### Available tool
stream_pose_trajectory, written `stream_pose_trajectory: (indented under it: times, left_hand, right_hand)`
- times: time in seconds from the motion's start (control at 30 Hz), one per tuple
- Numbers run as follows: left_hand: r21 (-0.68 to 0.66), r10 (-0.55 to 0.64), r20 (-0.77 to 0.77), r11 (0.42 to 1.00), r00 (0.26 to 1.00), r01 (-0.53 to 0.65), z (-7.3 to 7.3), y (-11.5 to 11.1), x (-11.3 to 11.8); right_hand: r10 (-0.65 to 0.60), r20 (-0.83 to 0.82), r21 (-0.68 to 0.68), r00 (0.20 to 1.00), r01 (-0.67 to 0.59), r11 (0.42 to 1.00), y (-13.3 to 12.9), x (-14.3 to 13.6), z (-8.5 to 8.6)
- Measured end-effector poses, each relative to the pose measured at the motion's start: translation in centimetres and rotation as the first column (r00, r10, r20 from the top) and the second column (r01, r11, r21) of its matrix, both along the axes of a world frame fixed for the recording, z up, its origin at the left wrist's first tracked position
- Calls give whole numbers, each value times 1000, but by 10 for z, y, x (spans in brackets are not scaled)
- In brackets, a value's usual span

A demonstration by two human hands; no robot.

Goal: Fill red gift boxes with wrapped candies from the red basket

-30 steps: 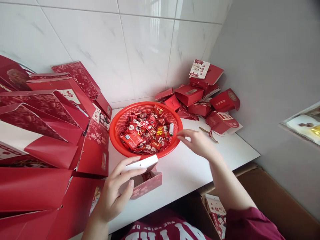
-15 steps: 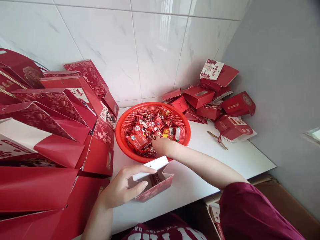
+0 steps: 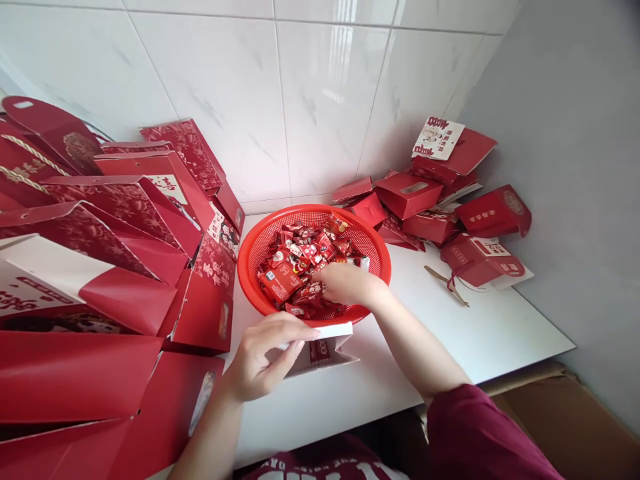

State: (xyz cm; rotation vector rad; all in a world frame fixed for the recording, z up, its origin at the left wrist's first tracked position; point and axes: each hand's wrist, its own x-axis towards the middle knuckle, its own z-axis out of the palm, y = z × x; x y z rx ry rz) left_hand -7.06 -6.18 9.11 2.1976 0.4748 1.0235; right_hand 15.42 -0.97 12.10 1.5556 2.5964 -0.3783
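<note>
Red wrapped sweets [image 3: 281, 281] still heap the round red plastic basket [image 3: 243, 267]; I see just one inside the open, white-flapped cardboard box [image 3: 336, 331] my neighbour's left hand [image 3: 263, 353] pinches; right hand's [image 3: 347, 283] grip, I can't tell.

Right hand [image 3: 347, 285] palm-down, forward of left hand [image 3: 273, 353]

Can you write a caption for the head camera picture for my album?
Left hand holding an open box, right hand among wrapped sweets in a red basket.

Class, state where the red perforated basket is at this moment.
In the head view, the red perforated basket stands mid-picture on the white table, between large red boxes at left and jumbled red boxes at right; the right hand is inside it.
</note>
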Motion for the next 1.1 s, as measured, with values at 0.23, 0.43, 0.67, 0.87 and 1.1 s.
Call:
stream_pose_trajectory:
  times: [0.23,0.43,0.67,0.87,1.1]
  left_hand:
    - [244,126,-85,964,988,-102,-13,6,2]
    - [246,127,-83,964,988,-104,-25,10,6]
    - [151,92,-27,985,995,-87,-25,9,3]
    - [115,52,-71,992,996,-43,-21,8,2]
    - [84,0,-79,996,997,6,-17,8,3]
  right_hand:
    - [-52,-261,-97,964,28,995,-2,26,16]
    - [-72,-343,-51,937,58,997,-2,42,19]
    - [-3,-586,85,810,66,994,-12,53,33]
    - [109,-748,404,654,319,857,-10,45,32]
    - [-48,-624,342,780,328,881,5,47,6]
